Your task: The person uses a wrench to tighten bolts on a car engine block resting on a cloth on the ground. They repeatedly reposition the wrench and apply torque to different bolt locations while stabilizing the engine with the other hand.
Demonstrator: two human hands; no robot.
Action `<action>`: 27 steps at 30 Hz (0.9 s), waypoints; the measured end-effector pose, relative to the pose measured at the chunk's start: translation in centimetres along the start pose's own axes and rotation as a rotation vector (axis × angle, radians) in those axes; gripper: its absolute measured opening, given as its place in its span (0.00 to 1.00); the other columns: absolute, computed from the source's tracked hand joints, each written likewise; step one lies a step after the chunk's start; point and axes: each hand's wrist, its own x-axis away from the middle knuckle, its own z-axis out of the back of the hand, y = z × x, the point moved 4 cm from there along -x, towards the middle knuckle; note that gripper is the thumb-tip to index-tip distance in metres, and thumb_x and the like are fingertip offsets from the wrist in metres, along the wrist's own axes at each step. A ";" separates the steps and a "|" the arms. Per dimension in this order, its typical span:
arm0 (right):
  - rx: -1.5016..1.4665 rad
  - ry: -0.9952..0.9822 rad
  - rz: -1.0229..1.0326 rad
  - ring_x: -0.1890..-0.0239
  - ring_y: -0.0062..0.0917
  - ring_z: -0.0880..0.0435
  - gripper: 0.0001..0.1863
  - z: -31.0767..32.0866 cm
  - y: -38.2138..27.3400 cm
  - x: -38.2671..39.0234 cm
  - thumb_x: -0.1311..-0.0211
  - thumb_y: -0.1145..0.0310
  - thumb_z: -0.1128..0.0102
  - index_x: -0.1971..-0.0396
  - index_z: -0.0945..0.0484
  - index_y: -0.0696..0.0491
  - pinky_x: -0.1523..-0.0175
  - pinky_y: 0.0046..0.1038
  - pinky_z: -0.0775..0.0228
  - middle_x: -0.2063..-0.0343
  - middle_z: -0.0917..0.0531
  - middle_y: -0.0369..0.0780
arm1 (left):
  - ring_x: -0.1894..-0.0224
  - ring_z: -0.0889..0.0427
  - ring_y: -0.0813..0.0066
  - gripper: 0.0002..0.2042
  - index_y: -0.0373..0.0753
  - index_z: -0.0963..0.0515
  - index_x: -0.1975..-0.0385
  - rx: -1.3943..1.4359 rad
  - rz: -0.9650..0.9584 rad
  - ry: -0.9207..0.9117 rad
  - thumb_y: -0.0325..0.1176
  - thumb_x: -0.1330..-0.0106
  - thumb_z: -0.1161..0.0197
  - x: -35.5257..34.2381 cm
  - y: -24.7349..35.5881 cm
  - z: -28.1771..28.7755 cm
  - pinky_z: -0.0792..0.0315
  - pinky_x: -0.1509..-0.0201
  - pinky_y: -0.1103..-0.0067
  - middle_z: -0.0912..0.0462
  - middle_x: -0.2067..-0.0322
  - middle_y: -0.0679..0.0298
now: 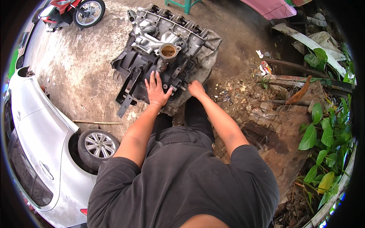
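Note:
A large grey engine block (167,41) lies on a dirty cloth (207,62) on the concrete ground in front of me. It has a round open port (168,50) on top and black brackets (127,91) at its near left. My left hand (156,90) rests flat, fingers spread, on the block's near dark side. My right hand (196,88) is curled at the block's near right edge; what it grips is hidden under the fingers. My dark-clothed body fills the lower middle.
A white car (36,133) with a wheel (97,146) stands at the left. A red motorcycle (72,11) is parked at the top left. Rubble, scrap metal (300,81) and green plants (323,129) lie at the right. A thin stick (97,122) lies on the ground.

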 end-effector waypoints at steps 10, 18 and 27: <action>0.057 -0.144 -0.208 0.55 0.44 0.18 0.17 4.8 -4.4 -1.0 0.53 0.66 0.44 0.65 0.18 0.61 0.52 0.37 0.25 0.60 0.18 0.53 | 0.28 0.55 0.57 0.48 0.37 0.55 0.31 -0.010 0.008 -0.017 0.59 0.45 0.42 0.0 0.0 0.0 0.64 0.28 0.53 0.55 0.31 0.50; 0.488 0.081 0.274 0.63 0.43 0.18 0.17 9.8 -3.2 -1.7 0.50 0.55 0.36 0.69 0.17 0.54 0.60 0.41 0.26 0.68 0.17 0.45 | 0.29 0.54 0.53 0.48 0.35 0.55 0.31 -0.014 0.011 -0.041 0.59 0.46 0.43 0.0 -0.1 0.0 0.64 0.29 0.54 0.54 0.32 0.47; 0.343 -0.008 0.479 0.60 0.40 0.20 0.12 9.9 -1.3 -3.3 0.45 0.58 0.39 0.67 0.17 0.49 0.59 0.40 0.27 0.66 0.20 0.40 | 0.30 0.54 0.51 0.48 0.35 0.55 0.31 -0.010 0.000 -0.030 0.59 0.46 0.43 0.0 -0.1 -0.1 0.63 0.29 0.53 0.54 0.32 0.45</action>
